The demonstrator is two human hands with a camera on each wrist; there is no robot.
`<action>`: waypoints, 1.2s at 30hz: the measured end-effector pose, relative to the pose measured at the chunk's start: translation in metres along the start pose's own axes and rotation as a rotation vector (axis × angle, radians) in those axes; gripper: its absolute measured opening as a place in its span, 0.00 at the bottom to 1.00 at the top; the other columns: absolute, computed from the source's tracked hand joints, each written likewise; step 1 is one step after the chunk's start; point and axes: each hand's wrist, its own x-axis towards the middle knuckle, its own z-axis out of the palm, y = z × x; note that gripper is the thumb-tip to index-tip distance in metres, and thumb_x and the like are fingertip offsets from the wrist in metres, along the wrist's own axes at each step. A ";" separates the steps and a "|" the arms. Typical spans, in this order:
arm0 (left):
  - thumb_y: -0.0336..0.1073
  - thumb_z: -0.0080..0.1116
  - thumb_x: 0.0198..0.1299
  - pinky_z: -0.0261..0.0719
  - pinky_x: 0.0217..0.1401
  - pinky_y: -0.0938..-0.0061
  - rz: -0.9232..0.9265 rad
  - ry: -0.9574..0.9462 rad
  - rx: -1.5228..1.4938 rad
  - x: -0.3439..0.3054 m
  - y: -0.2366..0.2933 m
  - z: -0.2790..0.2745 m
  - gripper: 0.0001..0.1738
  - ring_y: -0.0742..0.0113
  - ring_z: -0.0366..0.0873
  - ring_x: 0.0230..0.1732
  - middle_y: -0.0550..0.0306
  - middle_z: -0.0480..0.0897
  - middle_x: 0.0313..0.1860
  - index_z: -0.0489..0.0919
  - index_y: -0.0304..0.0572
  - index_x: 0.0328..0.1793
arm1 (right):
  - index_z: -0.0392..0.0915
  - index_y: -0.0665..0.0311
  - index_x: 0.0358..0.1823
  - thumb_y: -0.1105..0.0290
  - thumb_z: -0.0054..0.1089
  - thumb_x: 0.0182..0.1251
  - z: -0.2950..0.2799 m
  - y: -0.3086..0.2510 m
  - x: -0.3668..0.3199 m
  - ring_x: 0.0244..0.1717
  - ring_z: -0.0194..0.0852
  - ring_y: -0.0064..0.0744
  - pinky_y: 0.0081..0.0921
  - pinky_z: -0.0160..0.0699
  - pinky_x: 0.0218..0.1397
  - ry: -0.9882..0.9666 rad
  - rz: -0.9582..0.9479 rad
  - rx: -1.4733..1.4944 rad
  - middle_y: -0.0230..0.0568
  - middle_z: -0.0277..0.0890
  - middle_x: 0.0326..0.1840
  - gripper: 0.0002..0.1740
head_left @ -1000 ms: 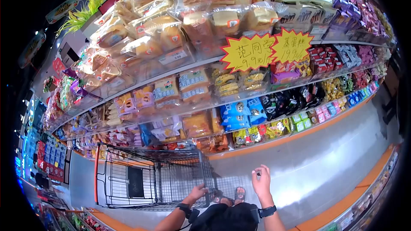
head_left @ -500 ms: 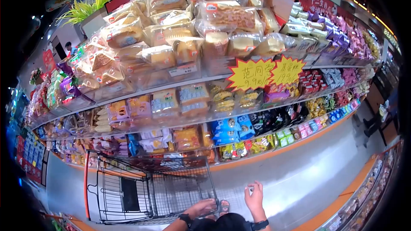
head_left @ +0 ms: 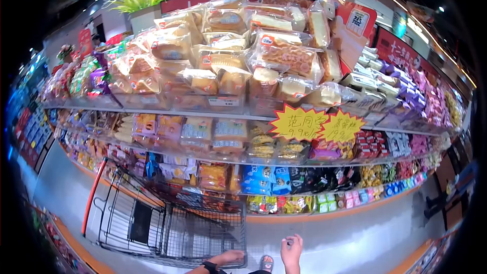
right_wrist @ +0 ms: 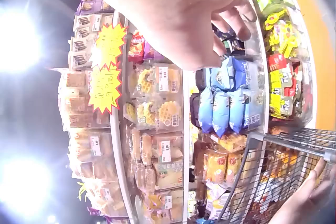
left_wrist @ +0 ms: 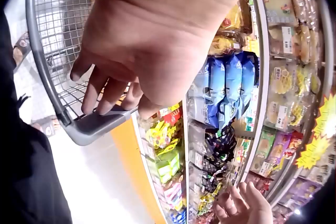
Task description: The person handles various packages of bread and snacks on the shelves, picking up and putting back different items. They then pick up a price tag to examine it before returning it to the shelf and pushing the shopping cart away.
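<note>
My left hand (head_left: 231,258) is at the front end of a wire shopping cart (head_left: 198,223). In the left wrist view the fingers of that left hand (left_wrist: 142,50) hang loosely down, their tips right at the cart's dark corner rim (left_wrist: 92,129). Held out in front of the shelves, to the right of the cart, is my right hand (head_left: 291,251). Its fingers are loosely bent with nothing between them, and in the right wrist view this right hand (right_wrist: 194,19) overlaps the blue snack bags (right_wrist: 223,103) on a shelf behind it.
A tiered shelf stands ahead, topped with packaged bread (head_left: 223,66). Two yellow starburst price signs (head_left: 299,123) hang from its upper edge. Grey floor (head_left: 335,238) runs along an orange base strip. A person's dark legs (head_left: 446,198) show at the far right, and another shelf borders the lower right.
The head view has tilted up, so the shelves and the hands sit lower in it. The cart appears further left and turned a little. Both hands keep much the same pose.
</note>
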 end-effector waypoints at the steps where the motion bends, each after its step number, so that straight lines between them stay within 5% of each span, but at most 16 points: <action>1: 0.41 0.56 0.65 0.78 0.46 0.75 0.036 -0.059 -0.113 0.022 -0.020 -0.006 0.18 0.71 0.78 0.39 0.62 0.81 0.42 0.79 0.38 0.55 | 0.76 0.70 0.37 0.71 0.62 0.57 -0.008 0.009 0.005 0.48 0.76 0.47 0.28 0.82 0.46 -0.037 -0.012 0.003 0.61 0.63 0.58 0.10; 2: 0.48 0.54 0.65 0.77 0.40 0.72 0.091 0.080 0.316 0.034 -0.014 -0.002 0.20 0.71 0.78 0.33 0.62 0.82 0.29 0.84 0.38 0.39 | 0.76 0.70 0.36 0.71 0.62 0.57 -0.012 0.021 0.014 0.48 0.76 0.47 0.28 0.82 0.46 -0.068 -0.034 0.013 0.61 0.63 0.59 0.10; 5: 0.56 0.52 0.62 0.76 0.37 0.65 0.005 0.308 0.635 0.049 0.005 0.037 0.27 0.63 0.80 0.31 0.52 0.82 0.25 0.84 0.36 0.32 | 0.76 0.69 0.36 0.70 0.63 0.56 -0.030 0.043 0.040 0.49 0.74 0.47 0.30 0.80 0.46 -0.180 -0.065 0.060 0.60 0.63 0.58 0.11; 7: 0.58 0.50 0.59 0.76 0.49 0.57 0.099 0.489 0.884 0.031 0.028 0.081 0.28 0.43 0.81 0.40 0.40 0.83 0.37 0.84 0.38 0.39 | 0.75 0.68 0.38 0.69 0.63 0.55 -0.042 0.049 0.054 0.52 0.69 0.50 0.33 0.76 0.48 -0.253 -0.056 0.107 0.61 0.63 0.57 0.12; 9: 0.59 0.50 0.60 0.76 0.53 0.58 0.041 0.501 1.022 0.024 0.043 0.115 0.27 0.43 0.80 0.45 0.43 0.84 0.40 0.84 0.41 0.44 | 0.75 0.68 0.38 0.69 0.64 0.55 -0.051 0.056 0.067 0.53 0.69 0.51 0.33 0.76 0.48 -0.288 -0.057 0.083 0.61 0.63 0.57 0.12; 12: 0.59 0.49 0.60 0.76 0.53 0.59 0.229 0.422 0.878 0.029 0.034 0.116 0.28 0.46 0.81 0.47 0.44 0.84 0.42 0.83 0.43 0.47 | 0.75 0.68 0.38 0.68 0.64 0.55 -0.059 0.070 0.102 0.54 0.68 0.52 0.33 0.76 0.48 -0.353 -0.091 0.096 0.61 0.63 0.58 0.13; 15: 0.57 0.51 0.60 0.76 0.53 0.61 0.113 0.608 0.615 0.014 0.024 0.090 0.26 0.49 0.81 0.49 0.46 0.84 0.43 0.83 0.44 0.49 | 0.76 0.67 0.36 0.67 0.65 0.54 -0.070 0.068 0.103 0.51 0.71 0.52 0.35 0.77 0.47 -0.248 -0.134 0.110 0.59 0.68 0.53 0.13; 19: 0.50 0.56 0.57 0.77 0.51 0.64 0.262 1.210 0.499 -0.043 0.014 0.055 0.22 0.51 0.82 0.47 0.44 0.84 0.42 0.83 0.40 0.48 | 0.74 0.68 0.53 0.61 0.61 0.61 -0.113 0.047 0.123 0.67 0.59 0.55 0.39 0.57 0.71 -0.375 -0.096 -0.004 0.59 0.64 0.64 0.22; 21: 0.50 0.58 0.49 0.76 0.55 0.61 0.046 1.581 0.598 -0.069 -0.011 0.038 0.26 0.47 0.80 0.48 0.44 0.84 0.44 0.83 0.37 0.47 | 0.75 0.68 0.46 0.62 0.61 0.60 -0.114 0.062 0.122 0.62 0.63 0.57 0.40 0.62 0.66 -0.232 -0.186 -0.001 0.60 0.68 0.59 0.18; 22: 0.48 0.58 0.46 0.71 0.59 0.49 0.005 1.638 0.617 -0.085 -0.026 0.036 0.27 0.44 0.77 0.53 0.43 0.83 0.46 0.83 0.37 0.48 | 0.76 0.68 0.44 0.62 0.61 0.60 -0.110 0.078 0.121 0.61 0.64 0.57 0.40 0.63 0.66 -0.176 -0.209 -0.004 0.60 0.67 0.59 0.17; 23: 0.46 0.59 0.42 0.58 0.65 0.36 -0.124 1.567 0.548 -0.098 -0.043 0.032 0.27 0.38 0.68 0.62 0.41 0.79 0.53 0.83 0.38 0.48 | 0.76 0.68 0.42 0.62 0.62 0.60 -0.108 0.093 0.119 0.61 0.64 0.57 0.40 0.63 0.65 -0.118 -0.232 -0.004 0.61 0.67 0.59 0.17; 27: 0.55 0.61 0.44 0.38 0.71 0.33 -0.100 1.443 0.963 -0.099 -0.077 0.033 0.29 0.34 0.52 0.70 0.44 0.70 0.63 0.83 0.44 0.49 | 0.77 0.66 0.37 0.61 0.63 0.59 -0.113 0.127 0.115 0.57 0.66 0.54 0.41 0.66 0.61 -0.145 -0.205 -0.019 0.59 0.71 0.54 0.14; 28: 0.57 0.57 0.55 0.51 0.70 0.40 -0.307 1.334 1.130 -0.093 -0.078 0.039 0.30 0.45 0.64 0.66 0.43 0.75 0.59 0.76 0.47 0.59 | 0.77 0.65 0.36 0.61 0.63 0.58 -0.119 0.128 0.114 0.56 0.67 0.53 0.41 0.67 0.60 -0.199 -0.181 -0.030 0.58 0.73 0.52 0.14; 31: 0.53 0.53 0.59 0.62 0.65 0.49 -0.463 1.238 1.190 -0.107 -0.028 0.085 0.24 0.46 0.68 0.63 0.47 0.79 0.52 0.78 0.46 0.53 | 0.78 0.64 0.34 0.61 0.64 0.57 -0.111 0.136 0.115 0.52 0.69 0.49 0.41 0.69 0.57 -0.276 -0.102 0.003 0.53 0.76 0.46 0.13; 32: 0.56 0.59 0.44 0.33 0.72 0.34 -0.179 1.456 0.878 -0.093 -0.058 0.054 0.30 0.33 0.53 0.70 0.44 0.72 0.61 0.83 0.45 0.49 | 0.78 0.63 0.34 0.61 0.65 0.57 -0.101 0.140 0.116 0.50 0.70 0.47 0.41 0.70 0.55 -0.294 -0.076 0.023 0.51 0.77 0.43 0.13; 36: 0.45 0.59 0.40 0.37 0.70 0.30 -0.153 1.579 0.787 -0.096 -0.048 0.066 0.26 0.33 0.49 0.72 0.41 0.68 0.64 0.83 0.39 0.46 | 0.83 0.66 0.30 0.50 0.68 0.52 -0.028 0.181 0.129 0.38 0.81 0.50 0.38 0.78 0.47 -0.525 0.137 -0.015 0.51 0.82 0.34 0.22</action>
